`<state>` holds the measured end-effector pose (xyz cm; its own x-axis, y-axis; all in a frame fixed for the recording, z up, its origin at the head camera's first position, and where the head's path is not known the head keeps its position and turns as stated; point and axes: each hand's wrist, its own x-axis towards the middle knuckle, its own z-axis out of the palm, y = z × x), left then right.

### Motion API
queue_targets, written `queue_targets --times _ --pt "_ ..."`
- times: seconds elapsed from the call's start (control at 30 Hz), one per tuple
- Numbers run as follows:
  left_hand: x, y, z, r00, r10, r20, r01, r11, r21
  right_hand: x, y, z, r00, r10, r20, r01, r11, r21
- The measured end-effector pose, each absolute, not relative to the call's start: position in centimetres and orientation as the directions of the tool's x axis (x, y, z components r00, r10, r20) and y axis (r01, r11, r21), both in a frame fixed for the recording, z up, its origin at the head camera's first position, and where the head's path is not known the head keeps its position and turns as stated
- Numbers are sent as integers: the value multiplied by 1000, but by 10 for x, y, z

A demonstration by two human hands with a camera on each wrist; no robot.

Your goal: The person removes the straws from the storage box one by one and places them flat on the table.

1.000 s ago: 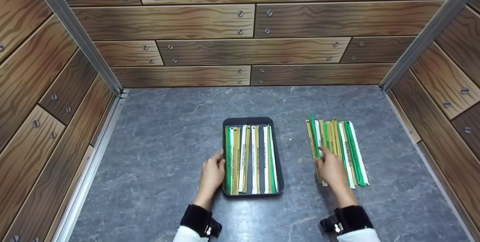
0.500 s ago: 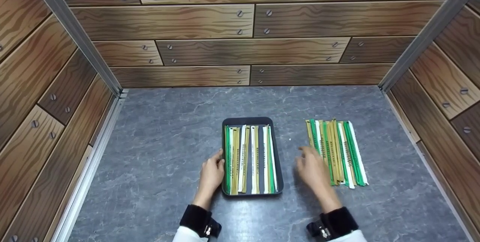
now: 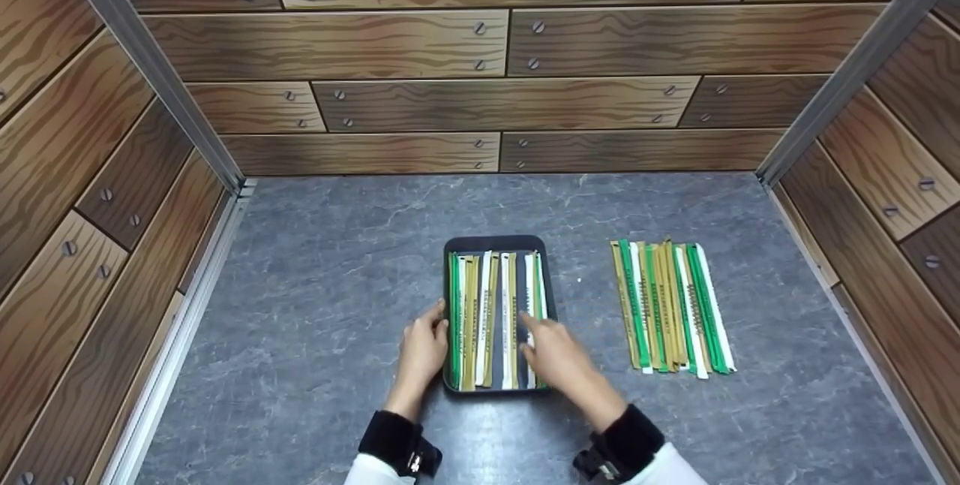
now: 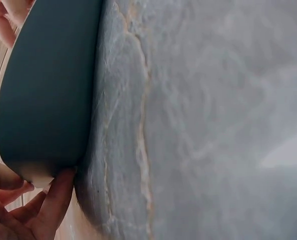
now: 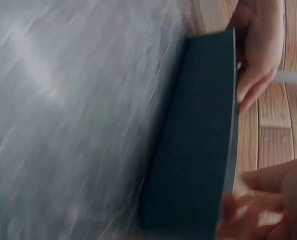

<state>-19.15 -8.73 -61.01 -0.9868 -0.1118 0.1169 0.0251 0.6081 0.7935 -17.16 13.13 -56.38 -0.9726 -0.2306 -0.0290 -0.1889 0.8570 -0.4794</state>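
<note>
Moved off the loose row of sticks (image 3: 671, 308), right of the tray (image 3: 499, 242), the right hand (image 3: 559, 361) now lies over the tray's right side, fingers loosely extended on the sticks inside (image 3: 487, 312). One left hand (image 3: 424, 346) rests against the tray's left rim, fingers relaxed.

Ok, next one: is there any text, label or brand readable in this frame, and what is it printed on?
No text here can be read.
Sleeves in the dark tray: dark lengthwise print on the white and tan ones, too small to read.
Sleeves in the loose row on the counter: the same kind of print, also too small.
Wrist views: blurred, no print visible.
Wood-pattern walls: only screw heads, no lettering.
</note>
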Motion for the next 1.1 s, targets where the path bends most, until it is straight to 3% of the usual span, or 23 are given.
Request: queue_targets --times 0.13,0.33,0.77,1.1 --pt "-191 -87 -610 -987 -114 112 19 610 792 -169 122 -567 -972 -215 -100 -154 893 -423" --pt "-192 -87 -611 -986 -115 123 25 624 781 -173 115 -571 -979 -187 -82 -133 889 -438" --pt "-192 -87 -608 -990 -113 88 2 606 796 -178 119 -589 -969 -247 -6 -225 892 -391" --pt "-192 -87 -611 -987 -114 117 25 603 798 -182 119 -588 -966 -257 -37 -227 906 -356"
